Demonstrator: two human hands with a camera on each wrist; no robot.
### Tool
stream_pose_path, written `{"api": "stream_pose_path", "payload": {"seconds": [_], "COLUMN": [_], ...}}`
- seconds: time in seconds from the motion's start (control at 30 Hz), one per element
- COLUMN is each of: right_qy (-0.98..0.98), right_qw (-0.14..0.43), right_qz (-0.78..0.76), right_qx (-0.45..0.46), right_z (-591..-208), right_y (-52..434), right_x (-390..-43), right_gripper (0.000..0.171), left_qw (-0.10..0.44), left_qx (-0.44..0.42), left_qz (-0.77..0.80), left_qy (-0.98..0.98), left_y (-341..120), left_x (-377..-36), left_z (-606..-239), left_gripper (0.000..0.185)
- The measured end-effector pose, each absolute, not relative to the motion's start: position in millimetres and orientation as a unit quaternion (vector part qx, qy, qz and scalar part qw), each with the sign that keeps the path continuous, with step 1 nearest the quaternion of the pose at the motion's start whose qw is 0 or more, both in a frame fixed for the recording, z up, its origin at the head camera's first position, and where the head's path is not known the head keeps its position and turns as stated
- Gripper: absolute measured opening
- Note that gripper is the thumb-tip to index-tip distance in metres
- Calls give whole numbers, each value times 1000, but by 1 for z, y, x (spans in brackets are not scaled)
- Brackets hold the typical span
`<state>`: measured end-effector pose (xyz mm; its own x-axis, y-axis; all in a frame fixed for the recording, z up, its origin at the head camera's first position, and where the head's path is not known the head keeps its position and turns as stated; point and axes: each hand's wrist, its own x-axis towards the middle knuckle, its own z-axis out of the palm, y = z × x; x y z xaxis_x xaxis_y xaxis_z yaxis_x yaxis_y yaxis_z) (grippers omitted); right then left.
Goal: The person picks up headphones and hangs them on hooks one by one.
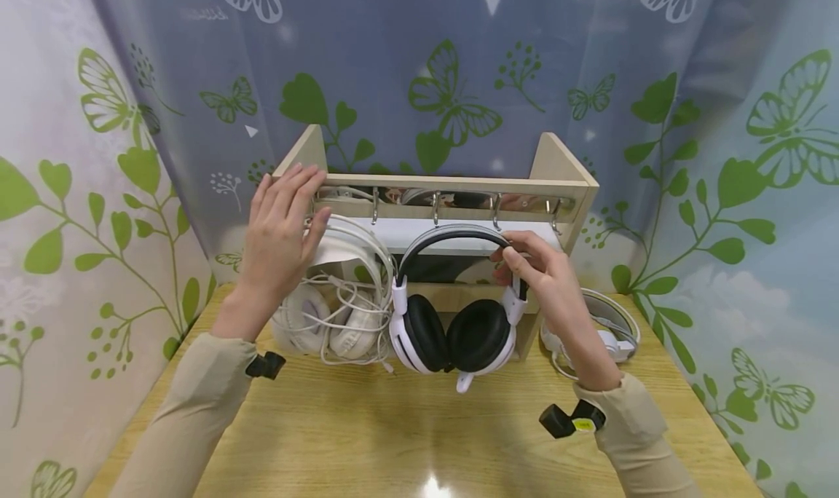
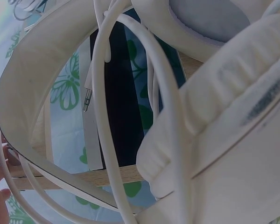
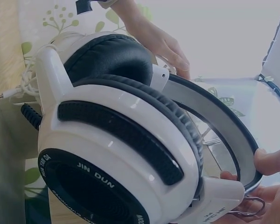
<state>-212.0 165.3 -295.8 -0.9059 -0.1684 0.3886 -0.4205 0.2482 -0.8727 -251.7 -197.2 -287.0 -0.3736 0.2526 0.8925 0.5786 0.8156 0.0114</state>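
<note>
We see a wooden table (image 1: 406,440) filling the lower half of the head view, with butterfly-patterned curtains (image 1: 419,68) across the top and sides. At the back of the table, in the centre of the frame, stands a wooden rack (image 1: 452,185) with a row of metal hooks (image 1: 435,208) under its top bar.

In the middle of the frame a black and white headset (image 1: 452,316) hangs from the rack, its dark ear cushions side by side just above the table. The right hand (image 1: 547,279), at centre right, has its fingers and thumb curled around the right end of the headband, clamped on it. In the right wrist view the same headset (image 3: 116,140) fills the frame, with the fingertips (image 3: 270,161) pinching the band at the lower right edge.

Left of centre hangs an all-white headset (image 1: 334,301), its cable looped loosely around the ear cups. The left hand (image 1: 282,228) lies over the top of its band with the fingers straight and spread, reaching up to the rack's bar, gripping nothing. The left wrist view shows this white headset (image 2: 214,130) and its cable close up.

At the right edge of the rack a third, pale headset (image 1: 609,330) lies flat on the table behind the right wrist.
</note>
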Motion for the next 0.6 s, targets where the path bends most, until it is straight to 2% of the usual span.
{"api": "stream_pose_path", "payload": {"seconds": [0.6], "right_qy": [-768], "right_qw": [88], "right_qz": [613], "right_qx": [165], "right_z": [-290], "right_y": [161], "right_x": [-210], "right_gripper": [35], "left_qw": [490], "left_qx": [-258], "left_qz": [-149], "left_qy": [-819], "left_y": [-198], "left_x": [-251], "left_z": [-286], "left_gripper": [54]}}
